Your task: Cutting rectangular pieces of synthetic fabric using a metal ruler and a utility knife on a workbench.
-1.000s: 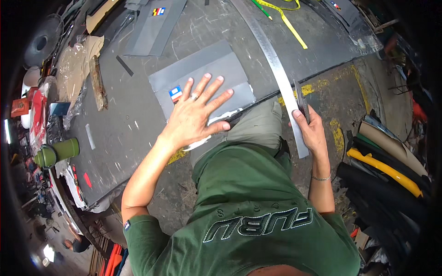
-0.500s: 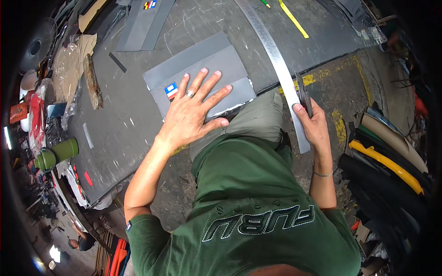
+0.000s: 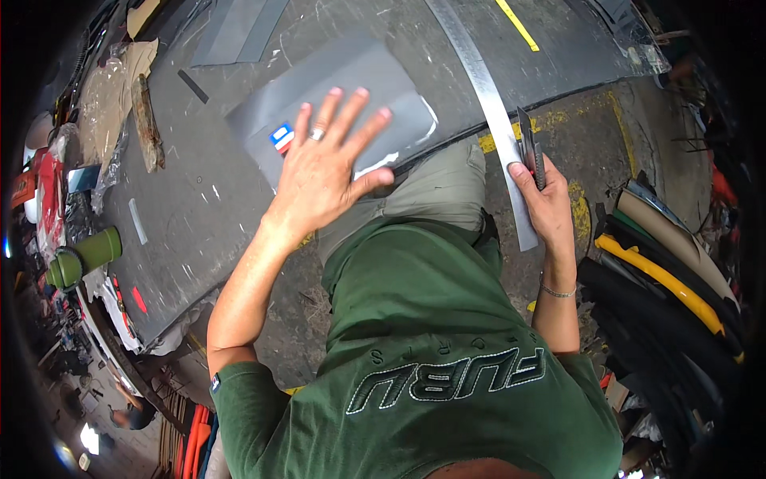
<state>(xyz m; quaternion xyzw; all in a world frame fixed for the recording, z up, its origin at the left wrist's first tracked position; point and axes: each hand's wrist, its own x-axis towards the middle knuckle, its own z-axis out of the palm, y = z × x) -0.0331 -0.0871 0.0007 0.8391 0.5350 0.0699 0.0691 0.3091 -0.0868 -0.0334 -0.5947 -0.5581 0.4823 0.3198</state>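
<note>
My left hand (image 3: 315, 176) lies palm down with fingers spread on a grey sheet panel (image 3: 351, 68), which is blurred by motion. Beside my index and middle fingers, a small blue, white and red patch (image 3: 281, 137) shows on the panel. The panel's near right edge has a ragged white line. At the table's edge, my right hand (image 3: 549, 203) is closed around a long steel ruler (image 3: 475, 76), with the thumb on top. A dark-bladed cutter knife (image 3: 527, 144) stands up beside the ruler in the same hand.
Another grey panel (image 3: 239, 32) and a dark strip (image 3: 193, 86) lie farther back on the table. A wooden stick (image 3: 147, 124), clear plastic and a green bottle (image 3: 96, 249) are at left. A yellow strip (image 3: 519, 24) lies far right. Material rolls (image 3: 662, 275) lean at right.
The grey panel has turned slightly counterclockwise under my left hand and now looks blurred. My right hand keeps its hold on the ruler and cutter knife. The whole view has shifted a little.
</note>
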